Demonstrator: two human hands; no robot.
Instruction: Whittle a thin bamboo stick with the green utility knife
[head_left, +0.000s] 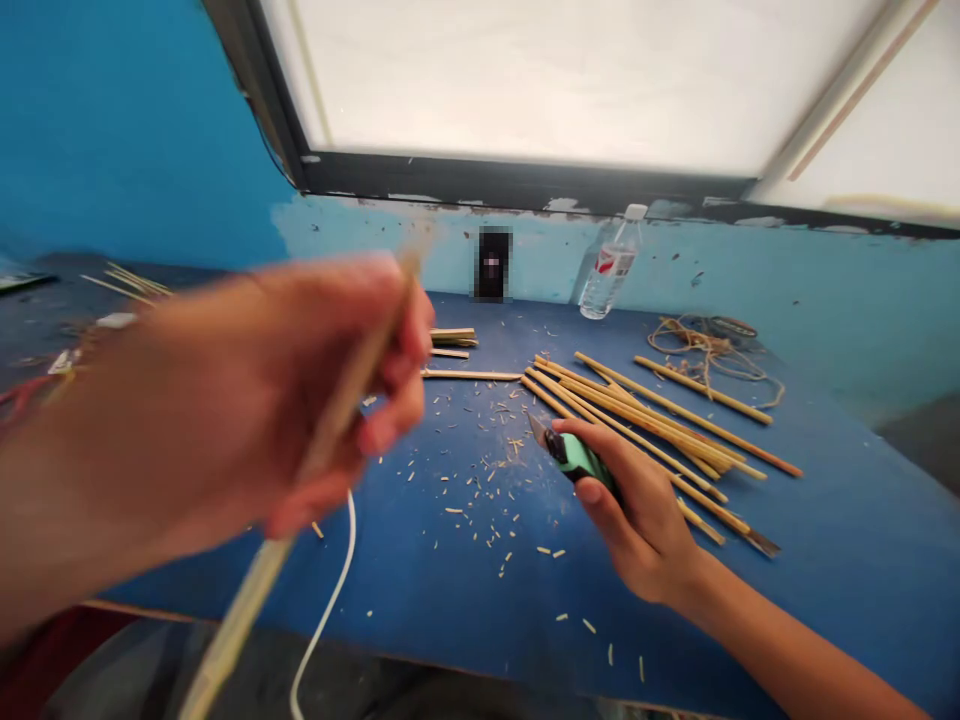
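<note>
Close to the camera, my left hand [352,400] is wrapped round a pale bamboo stick [251,575], which tilts up to the right; hand and stick tip are blurred. In my right hand [645,510] is a green utility knife [583,458], its blade out and pointing up to the left above the table. A loose bundle of bamboo sticks [645,415] lies just beyond and to the right of that hand. Small bamboo shavings [491,480] are scattered over the blue table [450,620] between my hands.
A water bottle [609,265] and a pixelated dark object [493,264] stand against the wall. Tangled string [701,345] lies at the back right. More split bamboo pieces [454,337] sit behind my left hand. A white cable [341,580] hangs over the front edge.
</note>
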